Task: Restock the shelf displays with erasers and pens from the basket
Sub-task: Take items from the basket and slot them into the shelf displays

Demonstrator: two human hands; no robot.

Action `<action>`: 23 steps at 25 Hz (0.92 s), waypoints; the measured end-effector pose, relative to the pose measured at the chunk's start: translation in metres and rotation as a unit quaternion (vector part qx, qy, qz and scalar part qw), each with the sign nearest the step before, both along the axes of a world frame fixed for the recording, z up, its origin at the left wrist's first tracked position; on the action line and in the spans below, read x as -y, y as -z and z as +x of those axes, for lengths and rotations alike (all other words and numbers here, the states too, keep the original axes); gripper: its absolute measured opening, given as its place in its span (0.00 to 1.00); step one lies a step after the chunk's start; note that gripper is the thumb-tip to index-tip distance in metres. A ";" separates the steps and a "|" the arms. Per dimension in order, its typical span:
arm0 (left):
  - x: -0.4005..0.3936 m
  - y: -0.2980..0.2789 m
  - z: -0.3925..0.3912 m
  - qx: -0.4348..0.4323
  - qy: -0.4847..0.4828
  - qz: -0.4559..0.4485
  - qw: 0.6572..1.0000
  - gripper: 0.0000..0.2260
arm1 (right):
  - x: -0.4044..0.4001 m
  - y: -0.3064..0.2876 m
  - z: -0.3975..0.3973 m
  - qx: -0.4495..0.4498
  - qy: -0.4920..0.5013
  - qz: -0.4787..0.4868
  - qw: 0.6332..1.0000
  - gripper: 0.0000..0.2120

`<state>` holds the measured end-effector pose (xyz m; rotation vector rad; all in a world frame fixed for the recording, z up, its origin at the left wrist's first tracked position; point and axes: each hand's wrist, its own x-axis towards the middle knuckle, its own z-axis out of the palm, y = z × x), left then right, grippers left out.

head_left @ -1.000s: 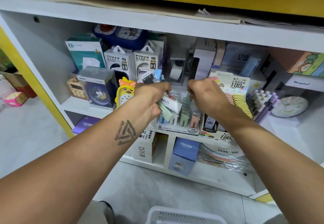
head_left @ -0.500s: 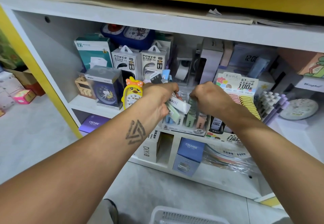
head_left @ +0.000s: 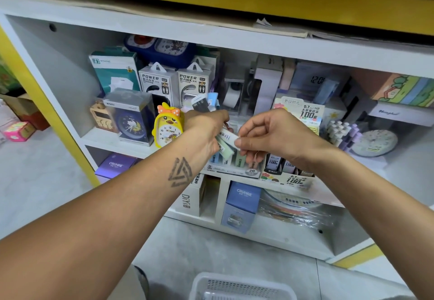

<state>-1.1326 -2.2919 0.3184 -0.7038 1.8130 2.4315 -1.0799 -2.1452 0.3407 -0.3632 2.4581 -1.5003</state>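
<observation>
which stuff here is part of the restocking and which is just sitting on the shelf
In the job: left hand gripping a bunch of erasers; right hand pinching the white eraser; eraser display box; basket.

Just there: duck clock, power bank boxes, blue alarm clock.

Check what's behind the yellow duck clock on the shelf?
Behind the yellow duck clock stand two white power bank boxes, only partly visible. The left hand, gripping a bundle of erasers, covers the shelf space to the clock's right.
</observation>
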 end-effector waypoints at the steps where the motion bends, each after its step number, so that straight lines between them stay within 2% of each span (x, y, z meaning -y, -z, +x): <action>1: -0.001 0.001 0.000 0.004 0.003 -0.003 1.000 0.16 | -0.003 -0.002 0.001 0.002 0.014 0.000 1.000 0.07; 4: 0.001 0.001 -0.001 0.022 0.015 -0.013 1.000 0.14 | -0.020 -0.008 0.000 -0.007 0.067 -0.015 0.998 0.04; 7: 0.004 0.002 -0.002 0.040 0.040 0.003 0.998 0.11 | -0.043 -0.012 -0.003 -0.002 0.096 -0.079 0.992 0.06; 9: 0.005 0.003 -0.002 0.044 0.048 0.006 0.998 0.10 | -0.054 -0.011 -0.006 -0.027 0.102 -0.086 0.991 0.08; 11: 0.005 0.002 -0.001 0.047 0.058 0.013 0.997 0.09 | -0.061 -0.010 -0.011 -0.070 0.121 -0.036 0.990 0.05; 12: 0.005 0.001 -0.001 0.050 0.068 0.014 0.996 0.07 | -0.063 -0.009 -0.014 -0.102 0.132 0.019 0.986 0.03; 15: 0.007 -0.002 0.002 0.056 0.102 0.021 0.993 0.05 | -0.063 -0.001 -0.024 -0.179 0.135 0.193 0.955 0.07; 19: 0.013 -0.003 0.001 0.057 0.127 0.023 0.990 0.05 | -0.056 0.004 -0.033 -0.225 0.124 0.250 0.934 0.11; 23: 0.018 -0.001 0.002 0.053 0.134 0.011 0.990 0.05 | -0.048 0.009 -0.033 -0.278 0.075 0.309 0.907 0.10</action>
